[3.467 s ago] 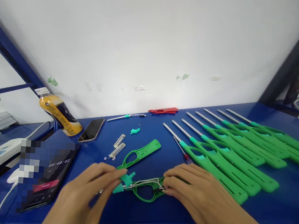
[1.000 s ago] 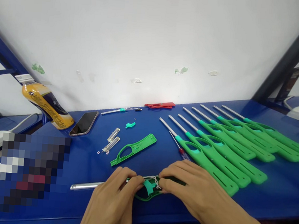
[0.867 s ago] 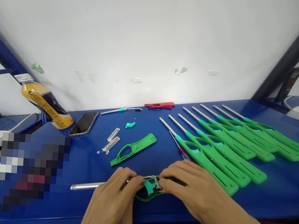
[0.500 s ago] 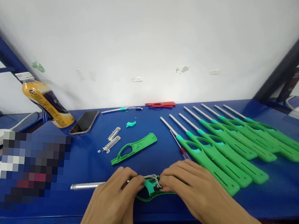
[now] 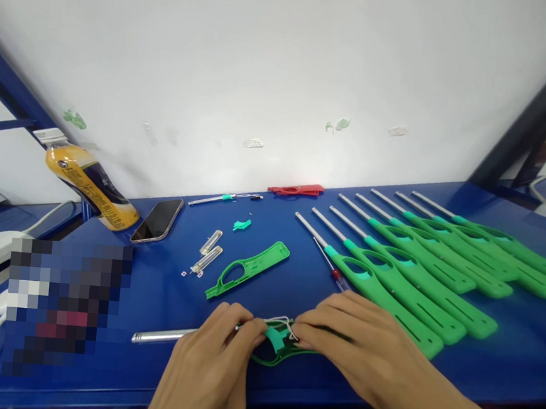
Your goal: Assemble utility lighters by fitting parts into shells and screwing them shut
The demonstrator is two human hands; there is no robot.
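Both my hands are closed on an opened long-nosed gas lighter (image 5: 268,359) at the table's front edge. My left hand (image 5: 213,357) grips it by the neck, where the metal tube (image 5: 163,335) sticks out to the left. The left thumb and finger touch the teal trigger (image 5: 276,339). My right hand (image 5: 356,343) pinches at the handle end, beside the white wires (image 5: 282,322); its fingertips hide what lies under them. Beyond my hands lies a loose green handle half (image 5: 261,261). A screwdriver (image 5: 338,278) rests right of it, partly under a lighter.
Several assembled green lighters (image 5: 389,295) lie in a row at right. Clear fuel tanks (image 5: 208,260), a teal trigger piece (image 5: 242,225), a tube with wires (image 5: 211,200) and red handle parts (image 5: 297,190) lie farther back. A phone (image 5: 158,221) and a bottle (image 5: 95,184) are at left.
The whole view has shifted slightly, so things appear a little farther right. My hands keep the same grip on the lighter, with only slight finger movement.
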